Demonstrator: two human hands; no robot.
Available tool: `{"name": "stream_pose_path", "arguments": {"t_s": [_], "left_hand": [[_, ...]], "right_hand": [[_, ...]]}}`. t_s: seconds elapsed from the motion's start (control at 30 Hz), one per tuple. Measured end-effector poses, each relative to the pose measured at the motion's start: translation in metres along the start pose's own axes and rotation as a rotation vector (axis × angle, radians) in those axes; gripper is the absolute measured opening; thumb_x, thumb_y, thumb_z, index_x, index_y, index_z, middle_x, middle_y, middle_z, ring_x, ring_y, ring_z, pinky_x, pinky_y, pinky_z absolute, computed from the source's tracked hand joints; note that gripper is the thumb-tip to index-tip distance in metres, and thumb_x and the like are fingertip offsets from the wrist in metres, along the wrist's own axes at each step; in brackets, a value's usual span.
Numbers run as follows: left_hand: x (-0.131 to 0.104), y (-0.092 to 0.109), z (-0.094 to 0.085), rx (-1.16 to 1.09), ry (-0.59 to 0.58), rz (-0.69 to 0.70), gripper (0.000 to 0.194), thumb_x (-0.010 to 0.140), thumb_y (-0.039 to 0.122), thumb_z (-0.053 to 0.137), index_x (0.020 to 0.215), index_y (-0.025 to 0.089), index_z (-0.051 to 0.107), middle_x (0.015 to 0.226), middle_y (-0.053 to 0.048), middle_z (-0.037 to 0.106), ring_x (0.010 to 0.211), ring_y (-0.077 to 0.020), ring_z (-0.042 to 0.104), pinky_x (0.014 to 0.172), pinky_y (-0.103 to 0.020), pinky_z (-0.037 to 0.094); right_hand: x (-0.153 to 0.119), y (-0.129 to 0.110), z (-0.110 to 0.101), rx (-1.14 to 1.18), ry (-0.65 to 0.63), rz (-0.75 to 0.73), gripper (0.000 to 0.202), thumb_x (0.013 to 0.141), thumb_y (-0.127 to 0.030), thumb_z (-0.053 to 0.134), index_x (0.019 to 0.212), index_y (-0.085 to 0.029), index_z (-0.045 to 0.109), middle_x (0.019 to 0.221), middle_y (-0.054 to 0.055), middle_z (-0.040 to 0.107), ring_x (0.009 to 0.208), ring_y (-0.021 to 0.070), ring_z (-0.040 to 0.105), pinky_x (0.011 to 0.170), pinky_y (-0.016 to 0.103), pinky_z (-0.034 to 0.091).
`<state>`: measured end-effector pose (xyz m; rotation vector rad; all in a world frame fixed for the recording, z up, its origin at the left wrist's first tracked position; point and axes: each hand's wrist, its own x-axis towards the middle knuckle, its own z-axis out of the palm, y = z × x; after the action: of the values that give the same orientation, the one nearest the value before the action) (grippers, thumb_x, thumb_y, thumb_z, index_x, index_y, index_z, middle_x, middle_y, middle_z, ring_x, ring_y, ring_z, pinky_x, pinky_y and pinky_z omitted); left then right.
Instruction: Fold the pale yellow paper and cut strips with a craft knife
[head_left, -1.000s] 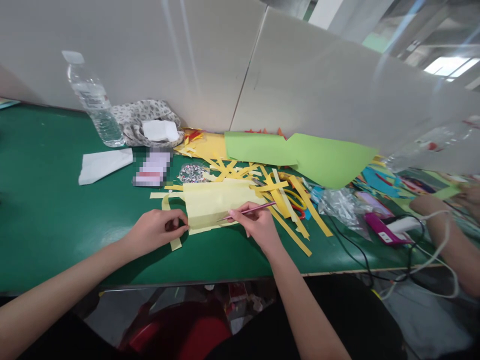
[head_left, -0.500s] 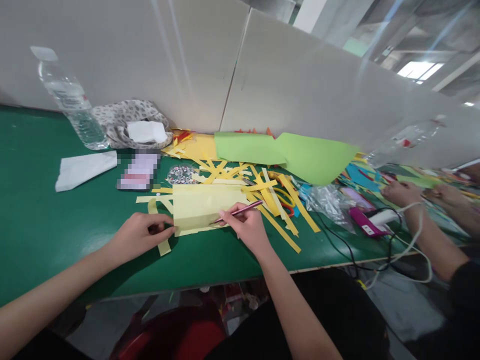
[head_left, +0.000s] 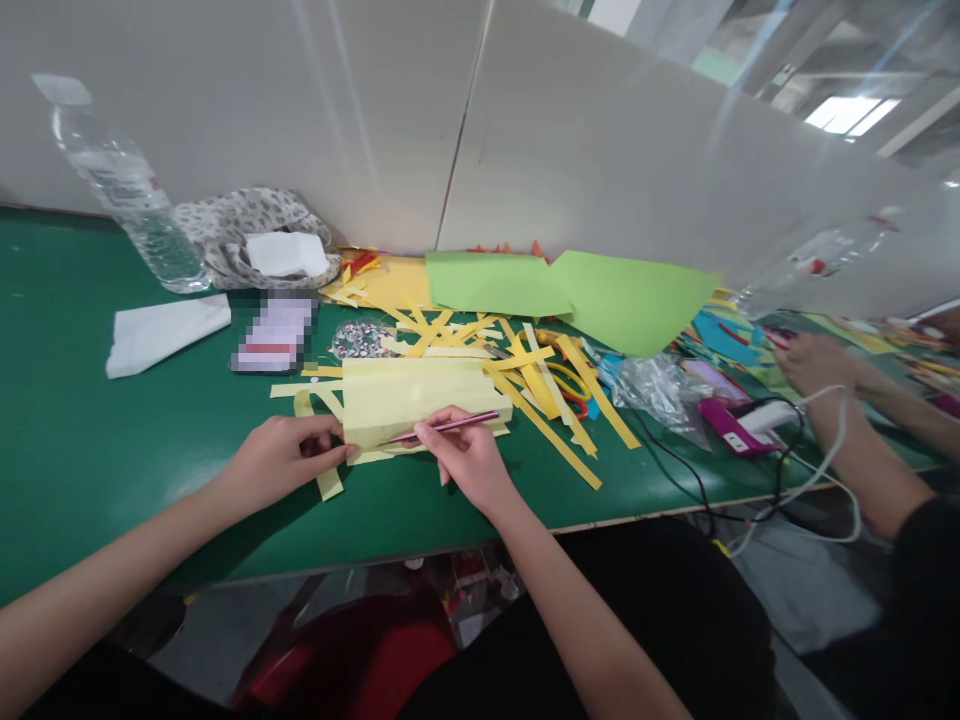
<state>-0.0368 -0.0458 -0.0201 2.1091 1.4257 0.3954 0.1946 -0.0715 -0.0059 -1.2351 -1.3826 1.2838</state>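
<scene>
A pale yellow sheet of paper (head_left: 412, 385) lies in front of me, its near edge folded up or curling. My left hand (head_left: 289, 455) pinches the sheet's lower left corner between thumb and fingers. In my right hand (head_left: 465, 460) is a slim metallic pink pen (head_left: 469, 420), held in a writing grip and slanting down to the left. Its tip meets the paper near the lower edge, left of the middle. Beneath my left hand runs a loose pale yellow strip (head_left: 328, 482). More yellow strips (head_left: 566, 450) are heaped behind and right of the sheet.
Scissors with yellow handles (head_left: 570, 378) lie among the strips. Green sheets (head_left: 630, 300) lean at the partition. To the left are a phone (head_left: 277, 330), a water bottle (head_left: 127, 190) and a patterned cloth (head_left: 251, 215). A purple power bank (head_left: 731, 430) with cables and a co-worker's hand (head_left: 814, 370) are right.
My right hand has slid left along the lower part of the sheet, taking the pen tip closer to my left hand. My left hand stays at the corner.
</scene>
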Motion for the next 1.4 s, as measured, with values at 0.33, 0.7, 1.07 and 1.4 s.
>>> {"name": "stream_pose_path", "arguments": {"t_s": [0.33,0.7,1.07,1.4], "left_hand": [[-0.0017,0.0062,-0.0036,0.049,-0.028,-0.011,0.034,0.08,0.054,0.049,0.073,0.021,0.057,0.056,0.006,0.054,0.051,-0.0106,0.046,0.05,-0.021,0.027],[-0.003,0.0087,-0.0042,0.056,-0.022,-0.013,0.031,0.081,0.05,0.046,0.076,0.022,0.06,0.056,0.005,0.056,0.051,-0.0114,0.048,0.049,-0.022,0.027],[-0.0036,0.0083,-0.0042,0.11,-0.032,0.012,0.031,0.082,0.049,0.046,0.072,0.021,0.055,0.058,0.005,0.058,0.052,-0.011,0.05,0.049,-0.021,0.027],[-0.0026,0.0083,-0.0043,0.121,-0.021,0.02,0.03,0.082,0.047,0.047,0.069,0.02,0.054,0.057,0.004,0.058,0.051,-0.0113,0.05,0.048,-0.021,0.027]], "right_hand": [[-0.0019,0.0072,0.0049,-0.13,-0.016,-0.059,0.023,0.077,-0.042,0.063,0.078,-0.019,0.061,0.063,-0.002,0.058,0.043,0.007,0.044,0.038,0.019,0.036],[-0.0018,0.0056,0.0076,-0.091,0.004,-0.013,0.023,0.075,-0.041,0.064,0.076,-0.019,0.06,0.06,-0.002,0.058,0.041,0.0076,0.045,0.038,0.02,0.04],[-0.0019,0.0039,0.0079,-0.097,0.001,-0.004,0.024,0.075,-0.042,0.064,0.075,-0.019,0.059,0.055,-0.004,0.053,0.04,0.0078,0.045,0.038,0.02,0.039],[-0.0019,0.0084,0.0061,-0.128,-0.028,-0.034,0.021,0.077,-0.041,0.062,0.077,-0.02,0.061,0.058,-0.003,0.052,0.044,0.0085,0.045,0.039,0.02,0.041]]}}
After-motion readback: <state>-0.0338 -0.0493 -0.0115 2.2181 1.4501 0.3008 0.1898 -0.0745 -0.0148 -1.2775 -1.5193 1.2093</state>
